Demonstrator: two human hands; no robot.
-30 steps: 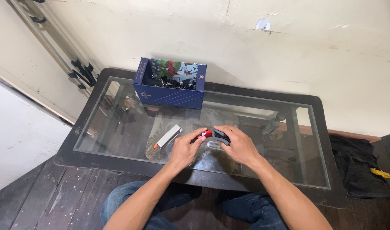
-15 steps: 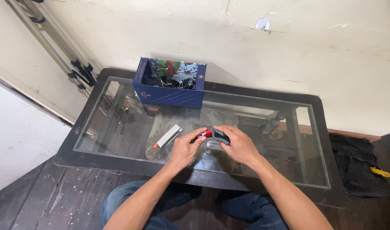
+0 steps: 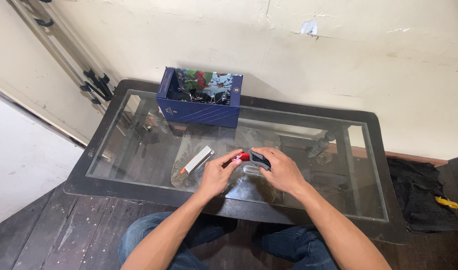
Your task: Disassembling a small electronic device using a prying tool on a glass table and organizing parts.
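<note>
Both hands meet over the middle of a glass-topped table point(image 3: 139, 150). My left hand point(image 3: 216, 172) pinches the red end of a small red and black object point(image 3: 245, 156) with its fingertips. My right hand point(image 3: 279, 169) grips the dark grey end of the same object from the other side. The object sits low over the glass; I cannot tell whether it touches. A small silver and white piece with an orange tip point(image 3: 196, 160) lies on the glass just left of my left hand.
A dark blue open box point(image 3: 199, 107) with several small items inside stands at the table's far edge near the wall. A black bag point(image 3: 421, 192) with a yellow piece lies on the floor at the right. My knees are under the near table edge.
</note>
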